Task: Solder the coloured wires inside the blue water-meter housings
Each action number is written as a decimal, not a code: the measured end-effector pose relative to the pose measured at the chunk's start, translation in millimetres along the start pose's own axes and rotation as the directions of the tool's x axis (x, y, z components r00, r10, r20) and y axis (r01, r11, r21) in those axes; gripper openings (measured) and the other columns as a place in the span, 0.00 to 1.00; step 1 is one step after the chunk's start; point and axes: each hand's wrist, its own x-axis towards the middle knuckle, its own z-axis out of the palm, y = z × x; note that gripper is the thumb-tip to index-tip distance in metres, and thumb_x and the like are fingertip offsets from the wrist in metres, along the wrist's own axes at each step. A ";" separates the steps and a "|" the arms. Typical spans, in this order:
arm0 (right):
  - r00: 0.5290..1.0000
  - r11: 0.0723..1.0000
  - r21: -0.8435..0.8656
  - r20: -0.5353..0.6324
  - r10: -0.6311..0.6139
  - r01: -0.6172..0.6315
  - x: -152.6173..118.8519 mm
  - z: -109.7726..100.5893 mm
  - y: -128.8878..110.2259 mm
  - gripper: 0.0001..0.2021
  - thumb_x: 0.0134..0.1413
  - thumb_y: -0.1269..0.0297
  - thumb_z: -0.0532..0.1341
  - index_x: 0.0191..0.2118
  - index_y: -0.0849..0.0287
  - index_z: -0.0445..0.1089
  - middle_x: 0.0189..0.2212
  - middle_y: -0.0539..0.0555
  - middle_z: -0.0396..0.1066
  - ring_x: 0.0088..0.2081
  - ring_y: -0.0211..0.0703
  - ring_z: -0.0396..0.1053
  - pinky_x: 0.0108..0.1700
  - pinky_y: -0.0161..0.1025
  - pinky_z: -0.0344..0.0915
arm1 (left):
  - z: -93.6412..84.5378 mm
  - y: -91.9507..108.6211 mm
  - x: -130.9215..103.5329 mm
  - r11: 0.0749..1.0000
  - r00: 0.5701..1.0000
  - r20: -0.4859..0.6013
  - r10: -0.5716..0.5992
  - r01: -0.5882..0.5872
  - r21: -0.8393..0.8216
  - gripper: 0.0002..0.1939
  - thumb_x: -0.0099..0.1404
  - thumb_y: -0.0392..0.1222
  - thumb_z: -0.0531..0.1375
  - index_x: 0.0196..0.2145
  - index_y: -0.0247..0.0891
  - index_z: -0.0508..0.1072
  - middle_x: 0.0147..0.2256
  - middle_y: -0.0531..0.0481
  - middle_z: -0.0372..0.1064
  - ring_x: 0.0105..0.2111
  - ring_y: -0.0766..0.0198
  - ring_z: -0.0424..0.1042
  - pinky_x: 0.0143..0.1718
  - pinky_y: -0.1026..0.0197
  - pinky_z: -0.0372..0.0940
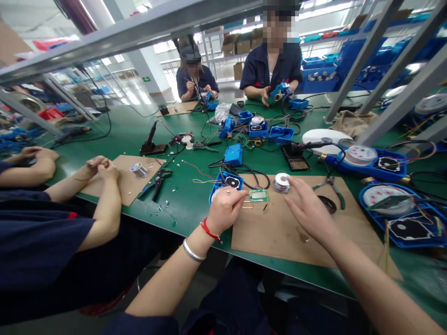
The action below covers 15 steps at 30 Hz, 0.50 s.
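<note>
My left hand (226, 207) has its fingers pinched together at the left edge of a small green circuit board (259, 195); what is between the fingertips is hidden. Behind that hand sits a blue meter housing (217, 182), partly covered. My right hand (312, 211) reaches over the brown cardboard sheet (275, 237) with fingers apart. Its fingertips are beside a white spool of solder wire (281, 183), and I see no grip on it. Pliers with green handles (337, 193) lie behind the right hand, with a dark round piece (327, 204) close by.
Blue meter housings (401, 216) with wires stand at the right. A soldering iron stand (296, 158) is behind the cardboard. Black-and-blue pliers (157, 184) lie to the left. A co-worker's hands (103, 166) are at the left; two people sit opposite. Metal posts (363, 60) rise at the right.
</note>
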 end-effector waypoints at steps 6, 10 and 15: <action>0.984 0.985 0.134 0.128 -0.122 0.105 82.8 86.9 -42.7 0.17 0.65 0.68 0.49 0.53 0.63 0.68 0.51 0.61 0.71 0.54 0.47 0.69 0.57 0.46 0.66 | -24.0 -17.6 -12.0 0.994 1.000 0.012 -0.001 0.002 -0.106 0.11 0.68 0.38 0.53 0.42 0.38 0.75 0.38 0.44 0.76 0.40 0.58 0.72 0.45 0.54 0.66; 0.981 0.983 0.123 0.125 -0.148 0.133 110.3 115.5 -65.5 0.16 0.64 0.68 0.50 0.49 0.64 0.71 0.47 0.63 0.73 0.50 0.49 0.70 0.55 0.47 0.66 | -54.3 -29.7 -21.1 0.990 0.994 0.101 -0.040 0.052 -0.128 0.11 0.68 0.38 0.53 0.41 0.39 0.76 0.37 0.44 0.76 0.39 0.59 0.72 0.44 0.55 0.66; 0.932 0.948 0.115 0.185 -0.313 0.296 134.5 130.7 -91.1 0.24 0.57 0.81 0.48 0.56 0.63 0.67 0.54 0.61 0.68 0.56 0.46 0.64 0.60 0.45 0.59 | -94.1 -41.8 -35.5 0.984 0.966 0.249 -0.070 0.108 -0.145 0.10 0.67 0.37 0.55 0.38 0.40 0.77 0.36 0.47 0.76 0.41 0.60 0.73 0.44 0.58 0.67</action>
